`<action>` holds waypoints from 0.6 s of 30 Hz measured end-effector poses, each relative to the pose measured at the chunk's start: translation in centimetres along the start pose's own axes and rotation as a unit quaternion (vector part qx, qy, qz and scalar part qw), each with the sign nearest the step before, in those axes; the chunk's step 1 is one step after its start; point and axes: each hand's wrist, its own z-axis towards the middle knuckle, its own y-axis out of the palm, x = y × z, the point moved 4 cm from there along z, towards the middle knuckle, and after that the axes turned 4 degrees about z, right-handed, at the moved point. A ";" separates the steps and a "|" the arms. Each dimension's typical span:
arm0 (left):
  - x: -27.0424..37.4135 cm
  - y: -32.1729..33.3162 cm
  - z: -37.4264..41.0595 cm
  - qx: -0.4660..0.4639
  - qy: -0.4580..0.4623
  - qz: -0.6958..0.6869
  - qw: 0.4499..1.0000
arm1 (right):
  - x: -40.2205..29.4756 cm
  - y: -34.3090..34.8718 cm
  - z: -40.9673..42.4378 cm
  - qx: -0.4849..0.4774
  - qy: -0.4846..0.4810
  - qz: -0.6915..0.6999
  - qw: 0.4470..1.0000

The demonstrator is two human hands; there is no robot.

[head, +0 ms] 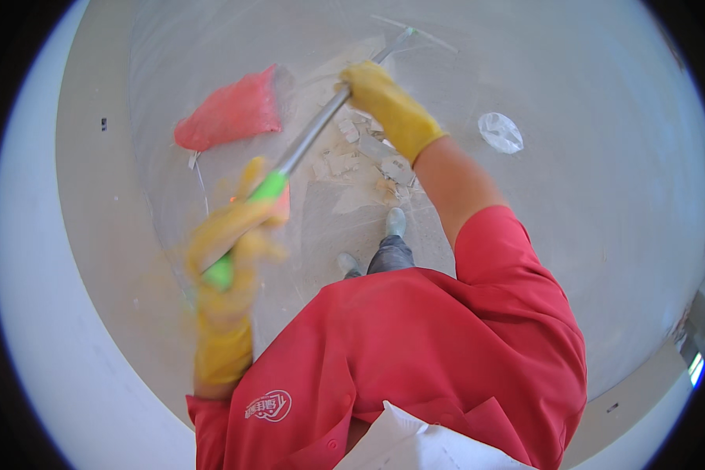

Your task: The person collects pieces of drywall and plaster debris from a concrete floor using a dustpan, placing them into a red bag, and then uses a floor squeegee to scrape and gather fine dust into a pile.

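Both my hands wear yellow rubber gloves and are on a long-handled floor squeegee or wiper [314,129]. My left hand [226,252], blurred, is around the green grip at the near end, with some fingers looking loose. My right hand [382,97] grips the metal pole farther along. The pole slants away to the upper right, where its wide, thin head [437,41] is at the floor. Broken debris [382,155], flat pieces and dust, lies in a heap below my right hand. Something orange-red [279,208] shows behind the green grip, partly hidden.
A filled red plastic sack [232,111] lies on the dusty floor [564,235] at left. To the right is a crumpled clear plastic bag [501,133]. My boots [395,222] stand just short of the debris. A wall [29,235] with a socket [104,124] curves along the left.
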 end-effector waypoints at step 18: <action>-1.5 -12.3 -19.1 0.258 -0.019 0.515 0.817 | -21.9 14.8 -6.0 -0.083 -0.183 0.060 0.978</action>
